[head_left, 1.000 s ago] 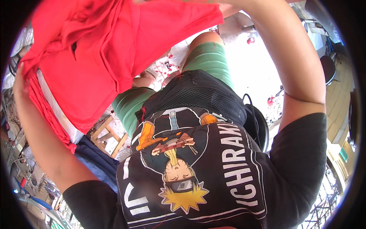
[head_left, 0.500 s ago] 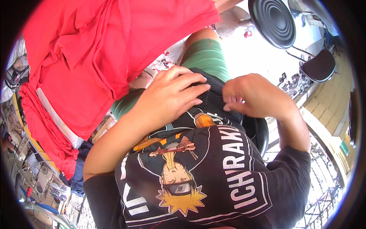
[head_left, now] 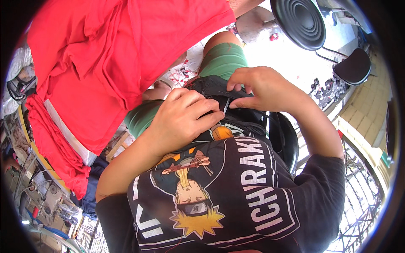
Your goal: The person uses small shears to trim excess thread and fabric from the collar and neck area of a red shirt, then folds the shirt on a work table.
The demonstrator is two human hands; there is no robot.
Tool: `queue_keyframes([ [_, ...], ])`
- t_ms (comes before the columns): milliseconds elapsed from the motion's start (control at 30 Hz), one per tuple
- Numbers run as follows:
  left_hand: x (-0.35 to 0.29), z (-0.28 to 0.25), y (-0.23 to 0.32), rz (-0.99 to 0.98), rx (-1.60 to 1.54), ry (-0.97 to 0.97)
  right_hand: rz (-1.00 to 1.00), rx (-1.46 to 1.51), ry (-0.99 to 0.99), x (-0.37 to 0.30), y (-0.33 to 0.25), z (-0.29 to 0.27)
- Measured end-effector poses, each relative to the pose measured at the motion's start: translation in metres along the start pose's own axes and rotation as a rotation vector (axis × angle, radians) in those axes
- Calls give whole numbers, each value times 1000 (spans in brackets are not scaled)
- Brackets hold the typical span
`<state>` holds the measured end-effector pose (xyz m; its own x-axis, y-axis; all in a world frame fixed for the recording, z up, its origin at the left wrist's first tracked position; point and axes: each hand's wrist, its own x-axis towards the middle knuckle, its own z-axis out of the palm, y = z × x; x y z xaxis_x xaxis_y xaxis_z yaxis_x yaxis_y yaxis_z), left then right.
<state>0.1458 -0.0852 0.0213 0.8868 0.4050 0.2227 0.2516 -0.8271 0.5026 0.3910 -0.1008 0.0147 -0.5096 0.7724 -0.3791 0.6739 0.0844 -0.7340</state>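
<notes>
Both hands work at a black pouch [head_left: 219, 90] on the lap. The left hand [head_left: 185, 118] grips its fabric; the right hand [head_left: 257, 86] pinches what looks like a zipper pull. Next calls for a steady pull.

Just 1 view, a head cam. It sits up on the person's head & looks almost straight down the chest to the lap. It is very near: the black printed shirt [head_left: 219, 189] fills the bottom, w/ the left hand [head_left: 185, 120] & right hand [head_left: 261, 86] close under the lens. Fisheye lens, so the pic is round w/ dark corners & straight lines bend near the rim. The red cloth [head_left: 109, 55] is top left, the black stool [head_left: 301, 21] top right.
</notes>
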Motion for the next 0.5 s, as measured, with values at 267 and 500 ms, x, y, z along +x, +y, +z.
queue_keyframes([
  [267,0,-2,5,-30,-9,1,-467,34,175,46,9,18],
  [500,-1,2,5,-73,-24,20,-344,-129,-275,74,-2,-6],
])
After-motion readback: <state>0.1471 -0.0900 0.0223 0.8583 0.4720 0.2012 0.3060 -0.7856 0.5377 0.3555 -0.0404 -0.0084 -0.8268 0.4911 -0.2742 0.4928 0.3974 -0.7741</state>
